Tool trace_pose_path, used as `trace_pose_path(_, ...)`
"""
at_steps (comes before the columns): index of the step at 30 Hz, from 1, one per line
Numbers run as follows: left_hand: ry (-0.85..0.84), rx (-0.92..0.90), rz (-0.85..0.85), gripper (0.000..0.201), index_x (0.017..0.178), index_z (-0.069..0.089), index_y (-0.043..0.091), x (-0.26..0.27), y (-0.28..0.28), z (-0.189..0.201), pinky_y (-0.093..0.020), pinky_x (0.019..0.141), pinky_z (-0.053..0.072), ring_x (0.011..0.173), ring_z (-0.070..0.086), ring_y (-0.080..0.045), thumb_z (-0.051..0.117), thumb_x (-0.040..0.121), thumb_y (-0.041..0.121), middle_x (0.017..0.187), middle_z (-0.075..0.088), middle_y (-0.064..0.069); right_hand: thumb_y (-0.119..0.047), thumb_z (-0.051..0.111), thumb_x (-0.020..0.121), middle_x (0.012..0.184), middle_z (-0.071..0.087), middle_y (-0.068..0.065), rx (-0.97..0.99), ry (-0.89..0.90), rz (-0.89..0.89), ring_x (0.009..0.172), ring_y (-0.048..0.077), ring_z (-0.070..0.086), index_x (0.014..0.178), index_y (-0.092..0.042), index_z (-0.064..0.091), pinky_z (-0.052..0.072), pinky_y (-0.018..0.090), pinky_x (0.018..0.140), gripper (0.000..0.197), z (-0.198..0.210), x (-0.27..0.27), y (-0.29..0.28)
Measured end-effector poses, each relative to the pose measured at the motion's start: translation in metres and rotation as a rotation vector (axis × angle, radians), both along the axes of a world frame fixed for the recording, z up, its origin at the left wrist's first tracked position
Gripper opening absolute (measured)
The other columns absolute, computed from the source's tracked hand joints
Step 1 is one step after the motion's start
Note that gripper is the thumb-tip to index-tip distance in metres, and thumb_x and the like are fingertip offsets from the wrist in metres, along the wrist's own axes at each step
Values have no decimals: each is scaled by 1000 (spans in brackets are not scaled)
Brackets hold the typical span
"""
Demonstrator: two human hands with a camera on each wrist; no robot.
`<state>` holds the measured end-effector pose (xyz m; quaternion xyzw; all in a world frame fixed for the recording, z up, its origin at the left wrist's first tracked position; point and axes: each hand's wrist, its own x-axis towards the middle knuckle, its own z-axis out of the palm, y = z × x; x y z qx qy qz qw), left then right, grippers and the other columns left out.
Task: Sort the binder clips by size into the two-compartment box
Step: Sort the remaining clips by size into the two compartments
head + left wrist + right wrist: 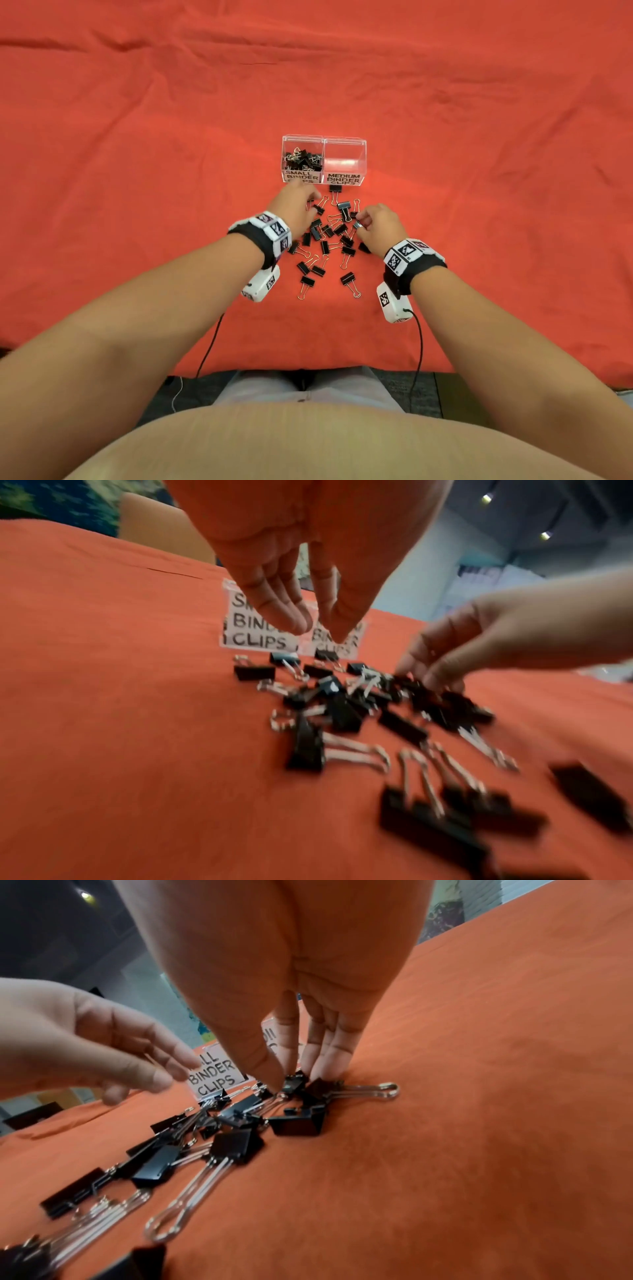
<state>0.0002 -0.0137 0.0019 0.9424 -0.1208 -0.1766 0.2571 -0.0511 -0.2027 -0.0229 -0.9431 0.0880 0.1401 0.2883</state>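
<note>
A clear two-compartment box [344, 140] stands on the red cloth. Its left half, labelled small binder clips [255, 639], holds several black clips [302, 159]. The right half, labelled medium [343, 179], looks empty. A loose pile of black binder clips [328, 240] lies in front of the box. My left hand [313, 198] hovers over the pile's far left edge, near the small label. Its fingers [291, 615] are straight and hold nothing. My right hand [359, 222] is down on the pile's right side. Its thumb and fingers pinch a small clip [294, 1083] that lies among the others.
Wrinkled red cloth [137, 171] covers the whole table around the box and pile. The table's near edge [308, 371] runs just above my lap. Cables [419, 346] hang from both wrist cameras.
</note>
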Motion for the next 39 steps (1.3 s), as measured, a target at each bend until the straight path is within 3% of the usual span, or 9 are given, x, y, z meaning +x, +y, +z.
trace_pose_path(2, 19, 75, -89, 31, 119, 57, 22, -14, -1, -11, -32, 84, 51, 105, 53, -19, 60, 88, 19, 116, 49, -2, -10, 64, 83, 101, 49, 6, -27, 20, 29, 83, 17, 50, 100, -10, 63, 48, 30, 81, 17, 0, -1, 2)
trace_pose_path(5, 55, 144, -131, 37, 126, 54, 22, -24, 0, -22, -38, 88, 50, 111, 49, -24, 60, 89, 20, 118, 47, -6, -10, 67, 81, 99, 41, 2, -68, 52, 80, 80, 17, 50, 93, -8, 62, 48, 28, 80, 13, 0, -4, 6)
trace_pose_path(11, 32, 153, -139, 19, 110, 57, 13, -27, 1, -23, -40, 88, 49, 112, 51, -27, 56, 92, 17, 116, 51, -8, -13, 68, 76, 96, 41, 3, 70, -22, -45, 76, 16, 47, 89, -9, 62, 44, 26, 74, 15, 9, -7, 8)
trace_pose_path(19, -4, 195, -210, 37, 124, 51, 16, -36, 2, -24, -43, 87, 51, 125, 39, -25, 58, 90, 30, 122, 49, -9, -9, 62, 78, 108, 41, 8, 31, 28, 111, 81, 21, 50, 95, -7, 57, 47, 31, 77, 18, 0, -30, 33)
trace_pose_path(24, -33, 190, -209, 37, 120, 48, 13, -37, 0, -22, -39, 84, 47, 121, 42, -26, 62, 87, 23, 121, 48, -9, -9, 63, 76, 112, 43, 10, 19, 63, 147, 85, 29, 56, 96, -8, 56, 51, 40, 76, 21, 2, -29, 40)
trace_pose_path(29, 27, 126, -155, 51, 127, 40, 12, -38, -1, -19, -40, 89, 50, 119, 45, -26, 66, 84, 18, 126, 42, -8, -6, 64, 77, 110, 42, 8, 70, 29, 133, 85, 16, 46, 97, -6, 59, 42, 26, 77, 21, 3, -25, 40)
trace_pose_path(32, 42, 126, -194, 45, 124, 45, 8, -39, -2, -18, -41, 83, 51, 101, 53, -27, 65, 85, 16, 121, 39, -10, -6, 66, 76, 101, 41, 2, 134, 4, 53, 85, 13, 43, 91, -9, 63, 45, 29, 83, 16, 8, -17, 37)
trace_pose_path(35, 44, 135, -205, 31, 114, 48, 3, -41, -2, -18, -43, 75, 52, 78, 51, -25, 62, 88, 14, 116, 40, -12, -10, 69, 77, 94, 46, 0, 160, -37, -66, 75, 13, 46, 89, -13, 65, 45, 26, 70, 12, 26, -1, 31)
trace_pose_path(39, 76, 81, -183, 29, 117, 52, 3, -38, -2, -18, -41, 86, 50, 96, 57, -31, 59, 90, 12, 117, 47, -11, -13, 67, 83, 92, 51, -2, 224, -116, -151, 65, 7, 46, 94, -16, 65, 38, 13, 53, 11, 51, 40, 18)
